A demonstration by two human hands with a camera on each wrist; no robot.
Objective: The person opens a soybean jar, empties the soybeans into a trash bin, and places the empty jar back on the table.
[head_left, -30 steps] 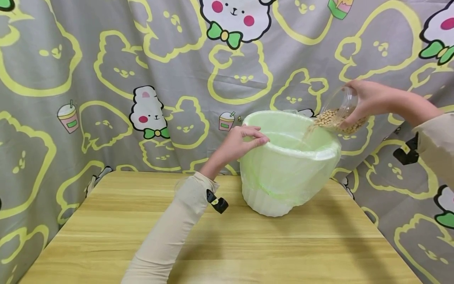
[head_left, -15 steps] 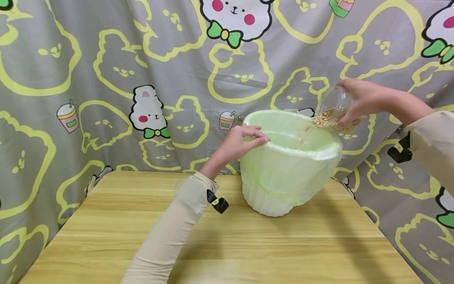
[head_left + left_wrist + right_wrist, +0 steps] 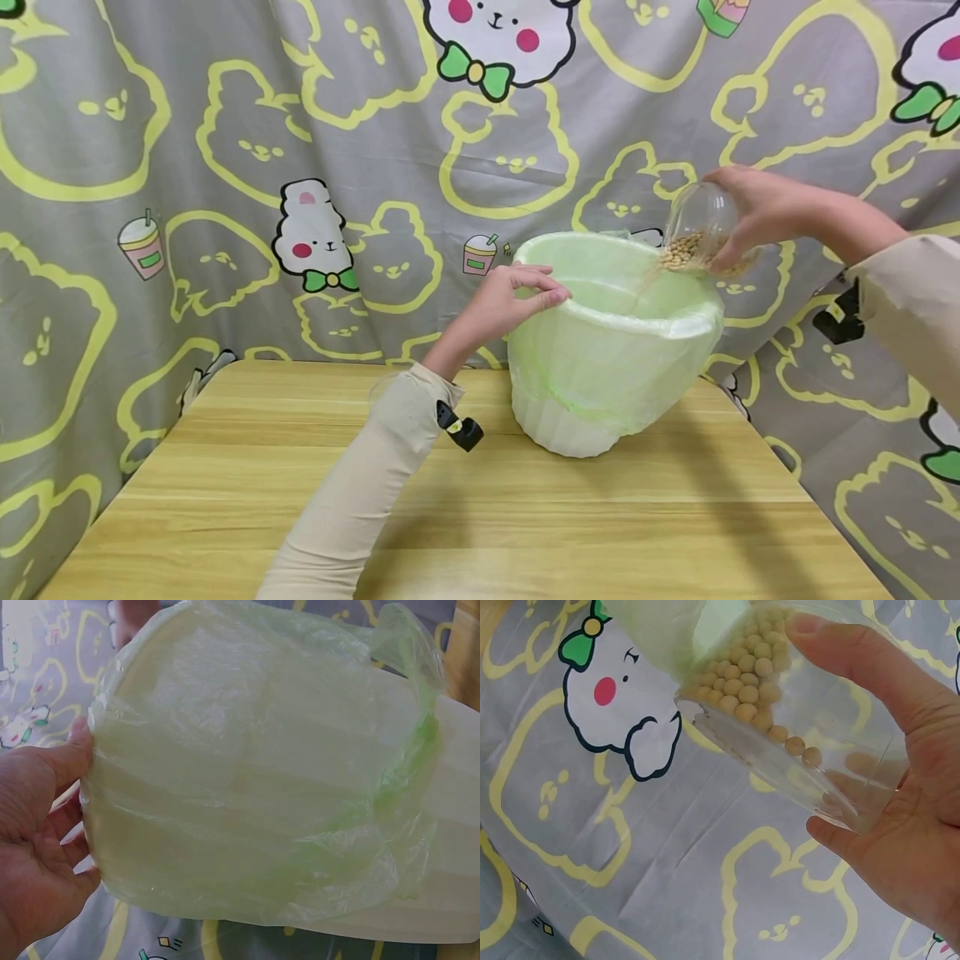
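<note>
On the wooden table stands a white trash bin (image 3: 566,429), its upper part covered by a pale green plastic bag (image 3: 600,367) folded over the rim. My left hand (image 3: 517,300) holds the near left part of the bagged rim; in the left wrist view its thumb and fingers (image 3: 64,825) meet that edge. Above the right side of the rim, my right hand (image 3: 776,212) grips a clear plastic jar (image 3: 697,208) tipped to the left. Soybeans (image 3: 686,250) slide from its mouth and fall in a blurred stream into the bin. The right wrist view shows soybeans (image 3: 746,675) bunched toward the jar's lower end.
A grey curtain (image 3: 390,167) with yellow cartoon outlines hangs right behind the table and along both sides. The light wooden tabletop (image 3: 247,450) extends in front of and left of the bin. Black wrist cameras (image 3: 461,429) sit on both sleeves.
My right hand has moved slightly left with the tilted jar, and fewer soybeans show in it. The falling stream looks thinner than half a second ago. My left hand and the bin have stayed put.
</note>
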